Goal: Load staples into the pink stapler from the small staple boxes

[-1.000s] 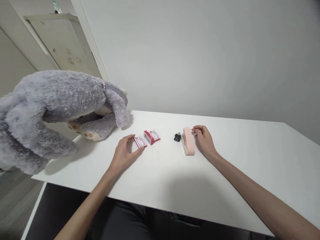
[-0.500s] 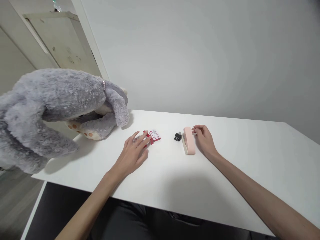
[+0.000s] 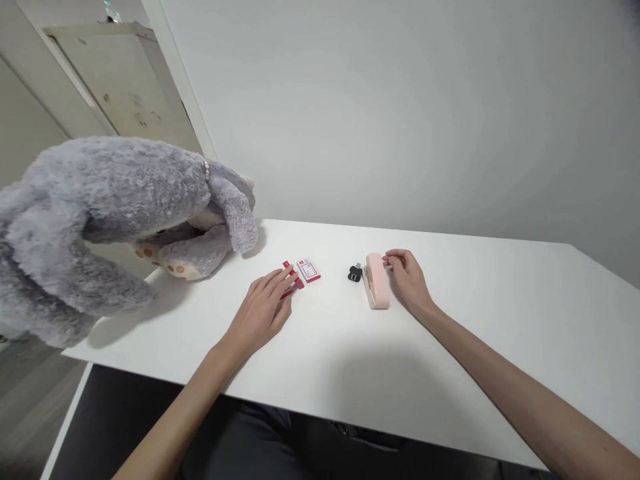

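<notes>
My left hand (image 3: 263, 303) lies palm down on the left part of the group of small things, fingers stretched out and closer together. Its fingertips rest over a narrow red box or strip (image 3: 295, 277), and more red shows beneath them. Just beyond them lies a flat white and red box (image 3: 309, 269). A pink and cream stapler (image 3: 379, 281) stands to the right, with a small black USB stick (image 3: 355, 273) with a metal plug on its left. Close beside the stapler's far right side is my right hand (image 3: 407, 280), fingers curled in, with nothing visible in them.
A large grey plush toy (image 3: 125, 180) leans over the left end of the white table (image 3: 310, 347). A pale wall (image 3: 390, 120) rises behind the table. A worn cabinet (image 3: 115, 80) stands at the back left.
My left hand has drawn slightly back, and its spread fingers have come closer together. More of the white and red box now shows. My right hand and the stapler have stayed put.
</notes>
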The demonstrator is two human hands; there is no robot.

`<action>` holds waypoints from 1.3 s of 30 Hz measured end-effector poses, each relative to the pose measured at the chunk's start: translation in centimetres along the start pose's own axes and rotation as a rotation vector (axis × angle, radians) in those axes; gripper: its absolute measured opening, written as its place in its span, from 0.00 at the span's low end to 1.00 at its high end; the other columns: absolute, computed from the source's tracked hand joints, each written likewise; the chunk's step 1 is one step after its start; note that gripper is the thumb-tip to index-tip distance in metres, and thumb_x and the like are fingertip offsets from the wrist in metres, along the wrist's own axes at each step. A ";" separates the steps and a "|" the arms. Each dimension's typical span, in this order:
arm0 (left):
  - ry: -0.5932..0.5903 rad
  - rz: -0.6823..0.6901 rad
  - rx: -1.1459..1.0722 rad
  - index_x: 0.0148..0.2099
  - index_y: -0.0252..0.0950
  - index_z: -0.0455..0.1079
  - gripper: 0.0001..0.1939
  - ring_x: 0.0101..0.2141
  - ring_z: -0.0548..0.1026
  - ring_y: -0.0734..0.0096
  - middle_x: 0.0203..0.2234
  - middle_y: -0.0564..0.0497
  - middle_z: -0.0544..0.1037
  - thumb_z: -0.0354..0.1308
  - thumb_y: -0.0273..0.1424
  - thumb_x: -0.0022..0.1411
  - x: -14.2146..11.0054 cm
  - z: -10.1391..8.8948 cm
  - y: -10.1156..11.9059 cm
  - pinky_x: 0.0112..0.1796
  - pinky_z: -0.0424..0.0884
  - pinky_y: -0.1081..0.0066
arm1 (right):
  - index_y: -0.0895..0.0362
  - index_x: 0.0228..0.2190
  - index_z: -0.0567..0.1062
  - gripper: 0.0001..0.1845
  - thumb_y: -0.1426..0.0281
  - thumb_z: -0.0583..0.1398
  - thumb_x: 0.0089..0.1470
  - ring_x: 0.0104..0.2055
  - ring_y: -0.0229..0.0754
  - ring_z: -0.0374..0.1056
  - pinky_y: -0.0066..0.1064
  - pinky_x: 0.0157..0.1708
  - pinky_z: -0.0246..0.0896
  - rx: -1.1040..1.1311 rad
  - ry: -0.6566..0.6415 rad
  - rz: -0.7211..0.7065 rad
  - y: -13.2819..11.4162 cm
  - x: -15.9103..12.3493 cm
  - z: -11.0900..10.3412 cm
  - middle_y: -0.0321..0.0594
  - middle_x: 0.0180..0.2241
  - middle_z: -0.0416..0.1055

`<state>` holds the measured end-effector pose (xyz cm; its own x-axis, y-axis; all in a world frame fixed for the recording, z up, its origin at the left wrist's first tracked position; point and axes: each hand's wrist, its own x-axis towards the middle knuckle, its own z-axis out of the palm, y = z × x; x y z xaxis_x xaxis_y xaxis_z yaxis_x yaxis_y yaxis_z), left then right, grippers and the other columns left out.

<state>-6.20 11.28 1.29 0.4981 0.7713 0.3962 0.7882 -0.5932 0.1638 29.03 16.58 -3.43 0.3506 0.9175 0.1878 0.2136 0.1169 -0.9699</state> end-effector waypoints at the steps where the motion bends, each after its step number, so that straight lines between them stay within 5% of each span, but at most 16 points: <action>1: 0.002 -0.002 0.005 0.74 0.43 0.59 0.27 0.71 0.62 0.54 0.72 0.45 0.65 0.47 0.31 0.75 0.0 0.0 0.0 0.66 0.63 0.48 | 0.50 0.43 0.74 0.10 0.60 0.58 0.63 0.51 0.51 0.74 0.45 0.52 0.66 0.000 0.000 0.001 0.0 0.0 0.0 0.43 0.45 0.78; 11: 0.008 -0.011 0.052 0.70 0.42 0.65 0.24 0.69 0.65 0.51 0.70 0.45 0.68 0.46 0.31 0.76 -0.3 0.1 -0.1 0.65 0.65 0.46 | 0.51 0.45 0.74 0.13 0.59 0.57 0.63 0.51 0.50 0.74 0.44 0.52 0.66 -0.008 -0.027 -0.012 0.0 0.0 -0.1 0.44 0.47 0.78; 21: 0.062 0.074 0.077 0.73 0.40 0.59 0.27 0.70 0.63 0.49 0.69 0.43 0.69 0.49 0.29 0.75 0.3 0.3 0.4 0.66 0.64 0.45 | 0.52 0.43 0.73 0.13 0.58 0.57 0.63 0.49 0.50 0.74 0.44 0.52 0.66 -0.015 -0.040 -0.029 -0.8 -0.3 0.1 0.46 0.48 0.77; 31: -0.014 0.311 -0.014 0.75 0.39 0.55 0.32 0.73 0.56 0.45 0.69 0.42 0.68 0.53 0.30 0.72 7.0 3.8 6.5 0.68 0.60 0.45 | 0.52 0.44 0.72 0.14 0.58 0.56 0.64 0.49 0.49 0.74 0.44 0.52 0.65 -0.027 -0.033 -0.055 -0.3 0.2 0.3 0.45 0.46 0.78; 39: 0.019 0.220 0.081 0.68 0.34 0.63 0.27 0.70 0.61 0.45 0.60 0.40 0.76 0.52 0.29 0.67 9.3 5.0 6.7 0.69 0.56 0.44 | 0.52 0.45 0.72 0.13 0.59 0.55 0.65 0.50 0.49 0.74 0.43 0.53 0.65 -0.026 -0.042 -0.050 -0.8 0.1 0.3 0.45 0.47 0.77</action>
<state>5.54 15.58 1.56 0.6547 0.6205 0.4316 0.6883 -0.7255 -0.0011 28.60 16.68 -2.72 0.3009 0.9259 0.2283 0.2534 0.1532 -0.9551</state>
